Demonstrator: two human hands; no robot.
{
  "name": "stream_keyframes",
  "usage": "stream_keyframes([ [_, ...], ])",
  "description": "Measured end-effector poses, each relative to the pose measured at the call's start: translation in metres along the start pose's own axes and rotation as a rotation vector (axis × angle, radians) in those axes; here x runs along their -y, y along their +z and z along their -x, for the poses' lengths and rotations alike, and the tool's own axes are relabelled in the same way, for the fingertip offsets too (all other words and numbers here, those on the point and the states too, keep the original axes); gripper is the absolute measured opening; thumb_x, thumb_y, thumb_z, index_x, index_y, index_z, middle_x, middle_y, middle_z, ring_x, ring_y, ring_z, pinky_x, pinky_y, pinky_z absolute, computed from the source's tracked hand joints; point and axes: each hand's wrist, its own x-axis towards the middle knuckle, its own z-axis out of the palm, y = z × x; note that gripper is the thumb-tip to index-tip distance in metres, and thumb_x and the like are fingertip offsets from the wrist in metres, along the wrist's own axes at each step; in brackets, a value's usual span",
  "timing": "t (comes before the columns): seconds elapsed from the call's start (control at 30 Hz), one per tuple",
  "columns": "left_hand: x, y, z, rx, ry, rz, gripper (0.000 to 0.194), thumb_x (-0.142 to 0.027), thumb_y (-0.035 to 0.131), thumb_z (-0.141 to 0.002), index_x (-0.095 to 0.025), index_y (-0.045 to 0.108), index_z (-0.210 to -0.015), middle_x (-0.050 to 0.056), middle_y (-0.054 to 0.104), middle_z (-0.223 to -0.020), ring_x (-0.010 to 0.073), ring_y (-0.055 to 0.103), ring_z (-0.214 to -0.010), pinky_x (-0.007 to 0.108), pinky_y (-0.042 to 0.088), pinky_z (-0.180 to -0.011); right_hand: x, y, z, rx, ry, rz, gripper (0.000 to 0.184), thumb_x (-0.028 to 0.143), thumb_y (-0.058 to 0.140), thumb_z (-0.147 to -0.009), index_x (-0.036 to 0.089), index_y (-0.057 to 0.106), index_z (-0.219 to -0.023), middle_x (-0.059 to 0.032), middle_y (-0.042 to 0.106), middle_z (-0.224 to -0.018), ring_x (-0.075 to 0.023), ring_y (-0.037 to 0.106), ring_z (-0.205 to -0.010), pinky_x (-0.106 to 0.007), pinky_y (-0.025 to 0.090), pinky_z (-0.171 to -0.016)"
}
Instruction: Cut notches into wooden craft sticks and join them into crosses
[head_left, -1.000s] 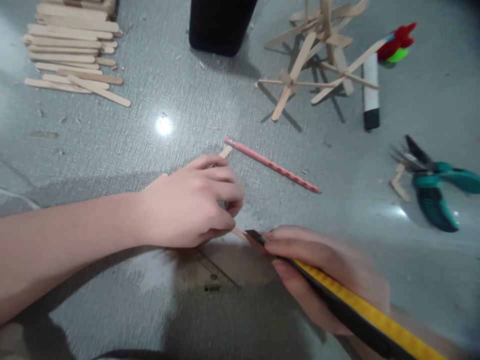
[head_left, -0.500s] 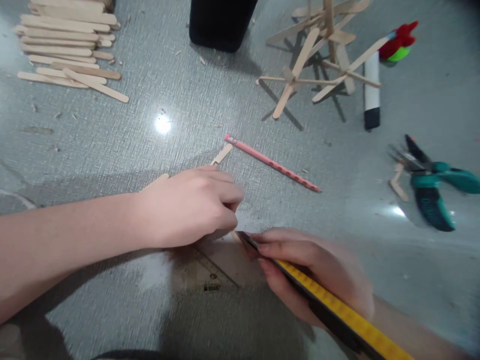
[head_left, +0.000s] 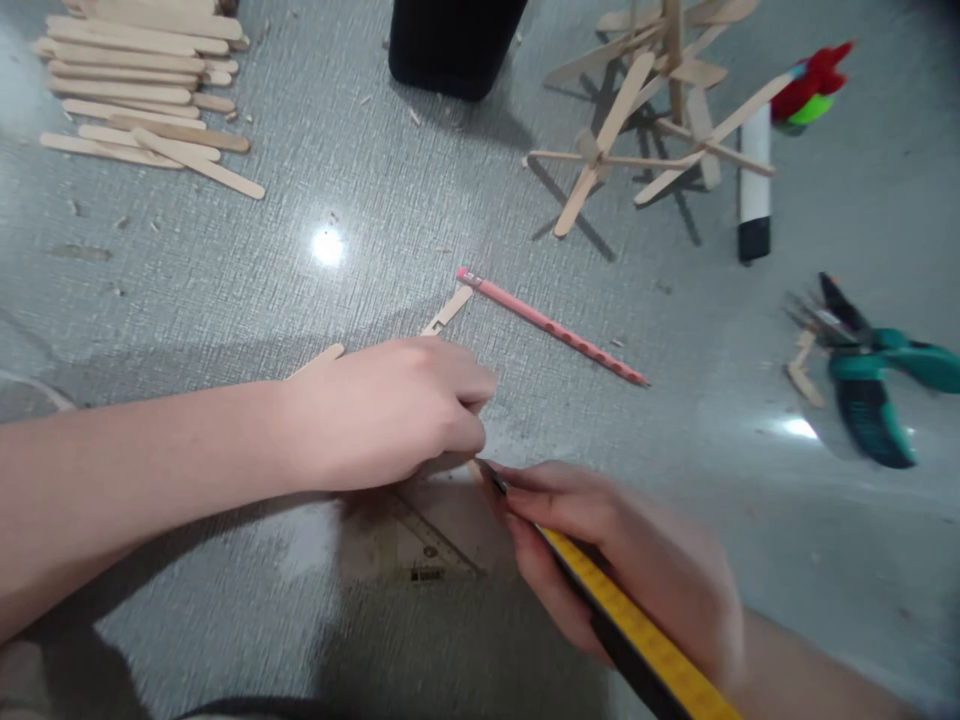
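My left hand (head_left: 390,415) lies knuckles up on the grey table, fingers curled, pressing down on a clear set square (head_left: 420,535) and a small wooden stick mostly hidden under it. My right hand (head_left: 622,565) grips a yellow and black utility knife (head_left: 637,640), whose tip touches the stick just below my left fingertips. A short cut stick piece (head_left: 448,308) lies just beyond my left hand, with a pink pencil (head_left: 551,326) to its right.
A pile of wooden craft sticks (head_left: 142,90) lies at the far left. A black container (head_left: 450,40) stands at the back. A craft-stick structure (head_left: 660,110) and a white marker (head_left: 754,185) sit far right, with teal-handled pliers (head_left: 862,375) at the right edge.
My right hand has slid the knife leftward and slightly up, bringing its tip close under my left fingertips. My left hand has shifted down a little, uncovering the short stick piece beyond it.
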Motion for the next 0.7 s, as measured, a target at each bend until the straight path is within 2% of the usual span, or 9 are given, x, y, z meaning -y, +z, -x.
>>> stream_keyframes([
  [0.1, -0.002, -0.002, -0.003, 0.033, -0.044, 0.01, 0.037, 0.005, 0.044, -0.083, -0.017, 0.074, -0.077, 0.002, 0.058, -0.071, 0.0166, 0.052, -0.071, 0.031, 0.042, -0.067, 0.006, 0.001, 0.002, 0.003, 0.028, 0.031, 0.018, 0.015, 0.061, -0.09, 0.028, 0.061, -0.101, -0.0023, 0.08, -0.087, -0.021, 0.08, -0.075, -0.027, 0.065, -0.061],
  [0.2, -0.005, -0.003, -0.005, 0.061, -0.099, 0.052, 0.032, 0.005, 0.048, -0.079, -0.017, 0.069, -0.069, 0.0, 0.053, -0.068, 0.0149, 0.049, -0.066, 0.03, 0.038, -0.062, 0.007, 0.0, 0.003, -0.005, 0.042, 0.027, 0.019, 0.014, 0.06, -0.089, 0.028, 0.06, -0.101, -0.0019, 0.08, -0.086, -0.02, 0.078, -0.069, -0.028, 0.064, -0.059],
  [0.3, -0.007, -0.003, -0.005, 0.035, -0.144, 0.092, 0.029, 0.005, 0.052, -0.078, -0.016, 0.063, -0.061, -0.001, 0.05, -0.065, 0.0125, 0.044, -0.06, 0.029, 0.031, -0.054, 0.006, -0.001, 0.004, 0.011, 0.023, 0.012, 0.021, 0.012, 0.059, -0.089, 0.028, 0.059, -0.102, -0.0018, 0.078, -0.082, -0.0183, 0.076, -0.062, -0.027, 0.062, -0.054],
  [0.37, -0.007, -0.002, -0.005, 0.01, -0.159, 0.106, 0.029, 0.004, 0.053, -0.079, -0.017, 0.065, -0.062, -0.001, 0.05, -0.066, 0.0122, 0.044, -0.059, 0.03, 0.029, -0.051, 0.005, -0.001, 0.004, 0.016, 0.005, 0.005, 0.021, 0.012, 0.059, -0.089, 0.028, 0.058, -0.102, -0.0011, 0.078, -0.081, -0.0175, 0.075, -0.062, -0.026, 0.061, -0.053],
  [0.5, -0.007, -0.001, -0.004, 0.001, -0.171, 0.13, 0.032, 0.004, 0.053, -0.081, -0.018, 0.074, -0.072, 0.0, 0.052, -0.068, 0.0134, 0.048, -0.062, 0.03, 0.031, -0.053, -0.001, -0.004, 0.004, -0.006, -0.034, -0.008, 0.025, 0.007, 0.06, -0.086, 0.025, 0.059, -0.103, -0.0025, 0.079, -0.085, -0.0176, 0.078, -0.067, -0.024, 0.064, -0.06],
  [0.63, -0.006, -0.001, -0.003, 0.02, -0.172, 0.131, 0.032, 0.006, 0.052, -0.078, -0.017, 0.073, -0.069, 0.0, 0.053, -0.069, 0.0132, 0.049, -0.063, 0.029, 0.034, -0.055, -0.007, -0.013, 0.006, -0.028, -0.083, -0.018, 0.034, 0.003, 0.059, -0.081, 0.024, 0.062, -0.108, -0.0029, 0.077, -0.081, -0.019, 0.078, -0.067, -0.025, 0.063, -0.055],
  [0.7, -0.004, 0.001, -0.003, 0.001, -0.154, 0.103, 0.031, 0.004, 0.053, -0.079, -0.017, 0.072, -0.068, 0.0, 0.054, -0.069, 0.0137, 0.05, -0.065, 0.029, 0.035, -0.056, -0.004, -0.014, 0.01, -0.013, -0.076, -0.019, 0.035, 0.004, 0.061, -0.081, 0.027, 0.064, -0.107, -0.0022, 0.079, -0.084, -0.0206, 0.079, -0.071, -0.028, 0.065, -0.058],
])
